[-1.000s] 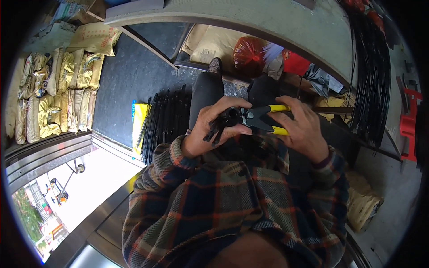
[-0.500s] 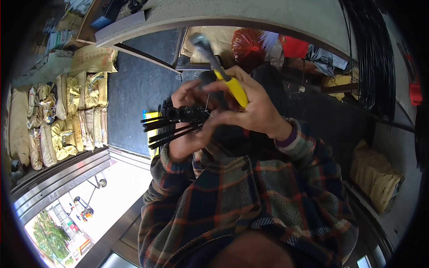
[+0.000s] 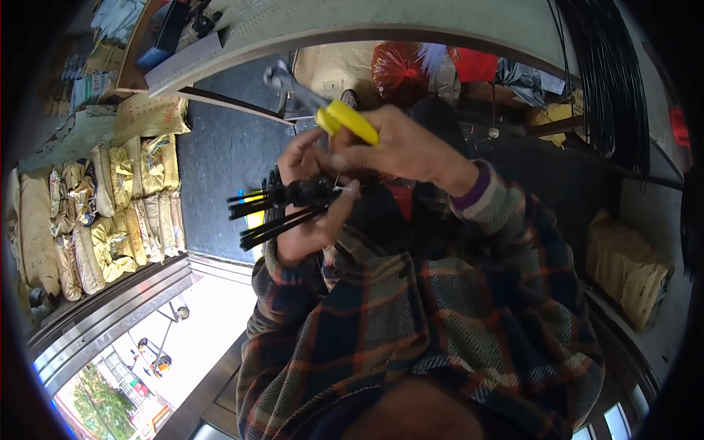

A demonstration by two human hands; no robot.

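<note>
Gripping pliers [image 3: 350, 122], blurred at tip, by yellow handles in curled right hand [image 3: 408, 150]. Holding black part [image 3: 299, 193] between thumb and fingers of left hand [image 3: 314, 232], below pliers in view, partly hidden. Beyond, noting red print on sack [image 3: 152, 117], too small to read. Seeing red object [image 3: 680, 126] cut off at right rim.

Pliers [image 3: 334, 114] had bright yellow handles [image 3: 357, 125], rods [image 3: 282, 226] were just plain black. Jacket [image 3: 352, 337] was navy-and-olive plaid with orangey lines, cuff [image 3: 475, 188] was purple, sacks [image 3: 37, 227] mostly tan.
</note>
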